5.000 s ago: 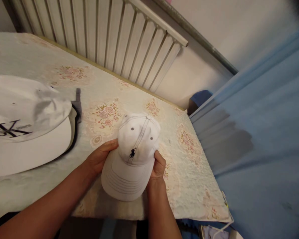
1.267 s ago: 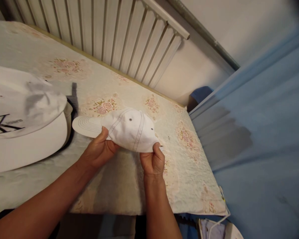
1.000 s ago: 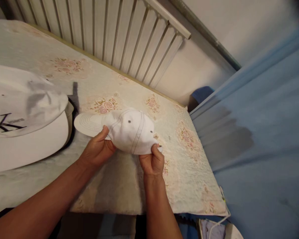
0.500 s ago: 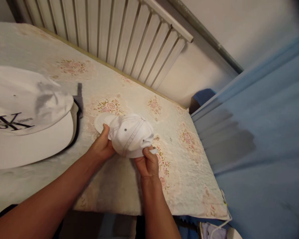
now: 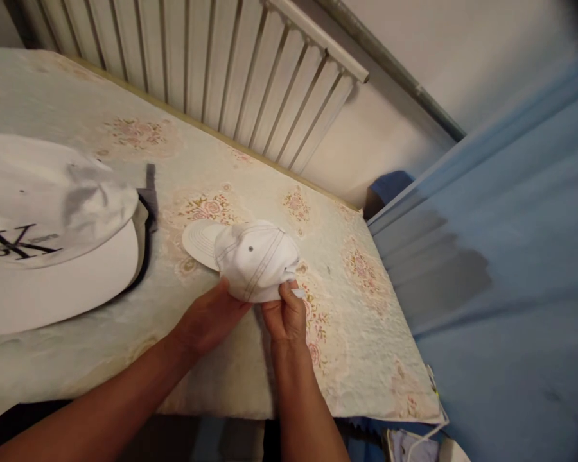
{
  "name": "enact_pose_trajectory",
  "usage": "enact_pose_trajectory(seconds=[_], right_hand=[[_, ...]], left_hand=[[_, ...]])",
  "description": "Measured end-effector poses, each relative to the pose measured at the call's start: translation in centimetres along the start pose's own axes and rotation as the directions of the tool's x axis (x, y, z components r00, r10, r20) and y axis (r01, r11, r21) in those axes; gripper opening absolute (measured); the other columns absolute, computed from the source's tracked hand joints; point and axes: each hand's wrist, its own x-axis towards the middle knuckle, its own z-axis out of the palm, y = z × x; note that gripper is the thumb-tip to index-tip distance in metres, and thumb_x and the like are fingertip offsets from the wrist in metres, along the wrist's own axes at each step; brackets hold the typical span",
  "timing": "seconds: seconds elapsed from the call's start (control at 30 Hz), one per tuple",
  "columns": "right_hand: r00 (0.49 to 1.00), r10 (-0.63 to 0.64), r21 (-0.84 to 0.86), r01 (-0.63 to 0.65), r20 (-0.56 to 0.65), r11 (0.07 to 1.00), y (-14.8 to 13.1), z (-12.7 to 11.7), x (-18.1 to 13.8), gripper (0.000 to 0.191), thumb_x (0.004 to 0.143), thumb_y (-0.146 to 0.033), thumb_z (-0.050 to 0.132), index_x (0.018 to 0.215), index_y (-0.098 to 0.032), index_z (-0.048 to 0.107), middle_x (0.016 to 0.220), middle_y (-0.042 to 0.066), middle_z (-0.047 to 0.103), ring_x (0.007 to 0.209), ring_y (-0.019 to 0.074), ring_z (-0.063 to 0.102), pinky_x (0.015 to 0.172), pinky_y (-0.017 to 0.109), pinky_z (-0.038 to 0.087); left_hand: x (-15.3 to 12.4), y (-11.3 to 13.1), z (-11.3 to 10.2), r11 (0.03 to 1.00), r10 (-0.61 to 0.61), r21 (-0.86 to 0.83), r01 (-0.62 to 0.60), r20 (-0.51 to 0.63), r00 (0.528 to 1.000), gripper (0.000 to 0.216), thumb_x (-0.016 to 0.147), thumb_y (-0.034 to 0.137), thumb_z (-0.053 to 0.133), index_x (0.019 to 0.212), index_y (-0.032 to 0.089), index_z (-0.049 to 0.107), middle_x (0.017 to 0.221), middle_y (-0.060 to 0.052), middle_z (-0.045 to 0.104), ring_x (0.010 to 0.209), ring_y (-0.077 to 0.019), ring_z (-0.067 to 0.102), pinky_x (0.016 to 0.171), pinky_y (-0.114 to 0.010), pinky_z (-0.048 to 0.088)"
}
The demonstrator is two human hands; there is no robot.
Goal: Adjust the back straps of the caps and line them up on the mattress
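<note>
**Two hands on a small white cap**

Two hands met at the near edge of the small white cap (image 5: 253,260), which sat on the desk (image 5: 366,333) with its brim pointing left, toward the larger cap. The right hand (image 5: 283,316) had its fingers (image 5: 287,295) closed in a pinch on the cap's back edge, where a short pale strap end stuck out to the right. The left hand (image 5: 209,319) lay just beside it, fingers curled loosely against the cap's lower rim — touching the fabric, though whether they truly gripped it I could not tell from where I stood. Both forearms came in from the bottom of the view, and the two hands nearly touched under the cap.

The cap showed pale grey stitching along its seams and one small dark eyelet on the side facing up. The desk wore a pale cloth patterned with pink flowers, hanging over the near edge.

To the left, well apart from the hands, a larger white cap (image 5: 43,224) rested on the same cloth — dark letters on its front, a dark strap trailing out from behind it. Behind the desk stood a white slatted radiator (image 5: 212,64) against the wall, and a blue curtain (image 5: 510,269) filled the right side of the room.
</note>
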Motion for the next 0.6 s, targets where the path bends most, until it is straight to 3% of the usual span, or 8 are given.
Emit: enact_pose_trajectory(seconds=[0.1,0.3,0.47,0.6], right_hand=[[1.000,-0.014,0.035,0.014,0.002,0.999,0.0,0.0,0.1,0.033,0.074,-0.020,0.075,0.106,-0.020,0.070,0.108,0.006,0.077,0.103,0.0184,0.071,0.109,0.041,0.047],[1.000,-0.006,0.041,0.005,0.009,0.999,0.4,0.3,-0.2,0.035,0.075,-0.019,0.074,0.110,-0.020,0.069,0.108,0.006,0.077,0.103,0.0189,0.071,0.103,0.040,0.051],[1.000,0.010,0.108,-0.008,-0.022,0.994,0.5,0.3,0.0,0.033,0.073,-0.014,0.074,0.106,-0.020,0.069,0.100,0.003,0.078,0.095,0.0145,0.072,0.095,0.031,0.055],[1.000,0.019,0.103,-0.017,-0.016,0.995,0.5,0.4,-0.1,0.029,0.073,-0.014,0.075,0.102,-0.018,0.070,0.096,0.004,0.078,0.094,0.0157,0.072,0.091,0.032,0.057]], left_hand=[[0.2,-0.2,-0.3,1.000,0.003,-0.002,-0.003,-0.012,1.000,0.034,0.095,0.027,0.055,0.128,0.024,0.066,0.130,-0.004,0.069,0.134,-0.0247,0.052,0.105,-0.036,0.048],[1.0,0.6,-1.5,0.996,0.078,-0.031,-0.084,-0.156,0.985,0.033,0.097,0.023,0.056,0.128,0.022,0.065,0.117,-0.004,0.075,0.115,-0.0205,0.066,0.100,-0.032,0.053],[1.2,1.5,-1.7,0.994,0.085,-0.053,-0.093,-0.130,0.988,0.033,0.100,0.021,0.049,0.128,0.018,0.065,0.115,-0.005,0.076,0.108,-0.0183,0.070,0.093,-0.028,0.056],[1.3,2.1,-1.6,0.992,0.068,-0.095,-0.081,-0.130,0.989,0.035,0.101,0.024,0.046,0.132,0.020,0.063,0.115,-0.004,0.076,0.105,-0.0167,0.071,0.091,-0.025,0.057]])
